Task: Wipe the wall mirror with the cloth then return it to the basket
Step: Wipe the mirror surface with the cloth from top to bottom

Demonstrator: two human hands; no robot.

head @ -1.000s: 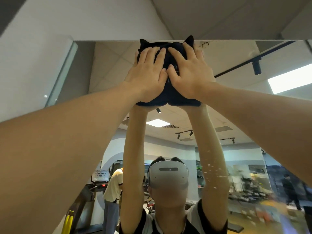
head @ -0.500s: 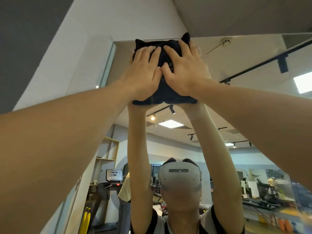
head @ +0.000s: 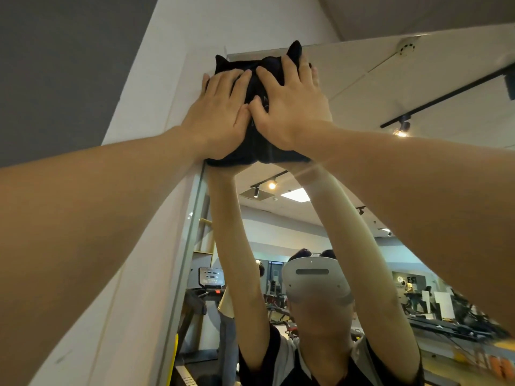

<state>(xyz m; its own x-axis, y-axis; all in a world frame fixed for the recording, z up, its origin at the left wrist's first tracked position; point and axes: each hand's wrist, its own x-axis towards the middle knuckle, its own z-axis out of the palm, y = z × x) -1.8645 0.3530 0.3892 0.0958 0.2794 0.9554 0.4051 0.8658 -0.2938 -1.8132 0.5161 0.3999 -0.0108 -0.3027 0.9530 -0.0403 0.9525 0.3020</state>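
Head cam: the cloth (head: 252, 112) is flat on the mirror (head: 362, 87), jammed up at the 11 o'clock corner by the white wall (head: 172, 79). Left hand (head: 216, 117) and right hand (head: 291, 107) sit side by side on it, fingers straight, pressing rather than gripping. For a clean pass I'd keep both palms flat, push evenly, trace the frame edge, then overlap strokes toward 6 o'clock. No basket visible.

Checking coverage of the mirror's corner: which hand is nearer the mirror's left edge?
Left. The left hand presses the black cloth right at the mirror's left edge, fingers reaching onto the wall; the right hand presses the cloth beside it, further in on the glass.
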